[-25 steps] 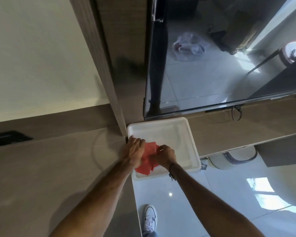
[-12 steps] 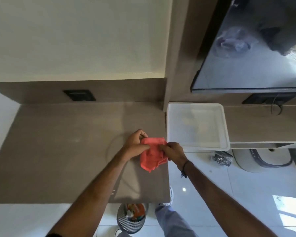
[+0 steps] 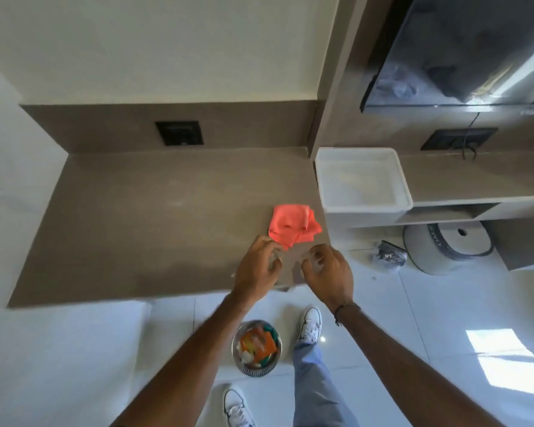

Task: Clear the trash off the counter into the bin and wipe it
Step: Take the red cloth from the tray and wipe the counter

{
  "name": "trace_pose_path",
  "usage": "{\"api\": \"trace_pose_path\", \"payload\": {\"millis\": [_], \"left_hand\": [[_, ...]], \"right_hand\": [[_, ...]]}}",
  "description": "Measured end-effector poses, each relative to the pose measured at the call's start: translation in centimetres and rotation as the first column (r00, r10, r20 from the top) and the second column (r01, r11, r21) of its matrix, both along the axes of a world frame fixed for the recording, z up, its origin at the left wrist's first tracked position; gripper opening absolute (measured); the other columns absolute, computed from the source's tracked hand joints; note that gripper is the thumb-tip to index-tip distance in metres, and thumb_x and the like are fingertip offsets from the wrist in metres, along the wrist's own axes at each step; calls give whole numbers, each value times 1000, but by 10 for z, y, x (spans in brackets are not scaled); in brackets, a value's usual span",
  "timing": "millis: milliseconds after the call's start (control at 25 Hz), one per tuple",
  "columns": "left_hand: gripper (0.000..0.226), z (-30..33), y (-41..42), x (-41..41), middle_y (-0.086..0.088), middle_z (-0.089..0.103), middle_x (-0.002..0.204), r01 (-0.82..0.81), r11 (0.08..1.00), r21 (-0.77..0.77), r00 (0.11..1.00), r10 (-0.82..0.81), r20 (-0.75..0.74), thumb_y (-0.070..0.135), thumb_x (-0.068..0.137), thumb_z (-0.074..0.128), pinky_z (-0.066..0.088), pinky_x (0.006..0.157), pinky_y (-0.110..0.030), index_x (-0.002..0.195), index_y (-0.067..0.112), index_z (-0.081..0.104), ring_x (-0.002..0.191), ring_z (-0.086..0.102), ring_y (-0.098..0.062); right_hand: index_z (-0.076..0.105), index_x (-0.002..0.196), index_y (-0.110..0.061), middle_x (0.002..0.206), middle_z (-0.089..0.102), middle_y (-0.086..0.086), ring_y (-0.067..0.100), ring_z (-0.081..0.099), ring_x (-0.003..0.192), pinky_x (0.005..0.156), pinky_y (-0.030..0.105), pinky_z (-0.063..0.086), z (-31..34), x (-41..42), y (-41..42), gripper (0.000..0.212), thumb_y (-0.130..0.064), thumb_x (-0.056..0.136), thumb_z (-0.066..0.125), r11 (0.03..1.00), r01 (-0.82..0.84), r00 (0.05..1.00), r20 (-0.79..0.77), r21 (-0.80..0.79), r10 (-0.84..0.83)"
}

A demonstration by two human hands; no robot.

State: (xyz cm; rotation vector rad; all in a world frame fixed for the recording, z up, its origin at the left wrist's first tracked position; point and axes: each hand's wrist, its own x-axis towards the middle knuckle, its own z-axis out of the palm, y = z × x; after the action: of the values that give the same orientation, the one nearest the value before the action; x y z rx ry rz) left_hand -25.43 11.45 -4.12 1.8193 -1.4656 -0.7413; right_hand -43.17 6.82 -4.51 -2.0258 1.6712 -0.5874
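1. the counter point(image 3: 130, 229) runs brown and bare from the left wall toward the right, with a dark socket plate point(image 3: 179, 133) set in the low back panel above it; no trash shows on its top.
2. the left hand point(image 3: 256, 268) hovers over the front edge, fingers curled loosely and holding nothing i can make out, though its fingertips sit right at the near corner of the cloth point(image 3: 293, 223) and may be touching it; the blur leaves that unclear.
3. the cloth lies bunched on the counter near its right end, just beside the white tub point(image 3: 363, 180).
4. the right hand point(image 3: 329, 271) is also empty and half curled, apart from the cloth.
5. the bin point(image 3: 257, 348) stands on the floor below the counter edge, between the shoes, already holding colourful wrappers.
6. risk: a bunched cloth wipes in streaks, so it likely needs flattening first; a wide sweep toward the right could knock the tub, and a careless pull could drag the cloth off the front edge into the bin.
7. the floor is glossy white tile, probably slippery if drips fall.
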Motion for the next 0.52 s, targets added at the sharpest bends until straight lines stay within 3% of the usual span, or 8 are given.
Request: {"api": "trace_pose_path", "payload": {"millis": [80,200,360,520], "left_hand": [[21,-15,47,-2,-1,67,106,42,998,41,999,-43,31,5,86,59,59,83,-34,101,13,72,92,68,-18],[15,-59,103,1,4,69,103,43,988,151,998,-51,47,10,91,62,60,81,-31,98,18,72,91,68,-11],[13,-151,159,15,-6,75,104,-65,920,386,996,81,-26,9,90,66,63,84,-41,101,11,73,93,73,-21],[26,-278,199,28,-13,77,112,-211,749,628,965,262,13,10,89,69,62,87,-38,114,5,70,100,75,-29]], "right_hand": [[66,88,-22,78,67,-8,16,63,68,57,27,49,-17,4,53,17,-35,77,64,999,-16,1000,12,44,16],[64,88,-28,75,63,-13,9,59,62,57,23,46,-59,8,109,12,-38,81,63,973,-41,999,-10,228,45],[67,100,-27,86,74,-7,16,70,80,65,24,49,-143,2,144,21,-40,83,66,851,16,993,-111,525,50],[67,115,-19,99,79,2,24,72,97,75,24,47,-264,-2,145,37,-40,85,69,717,134,982,-191,684,-1]]}}
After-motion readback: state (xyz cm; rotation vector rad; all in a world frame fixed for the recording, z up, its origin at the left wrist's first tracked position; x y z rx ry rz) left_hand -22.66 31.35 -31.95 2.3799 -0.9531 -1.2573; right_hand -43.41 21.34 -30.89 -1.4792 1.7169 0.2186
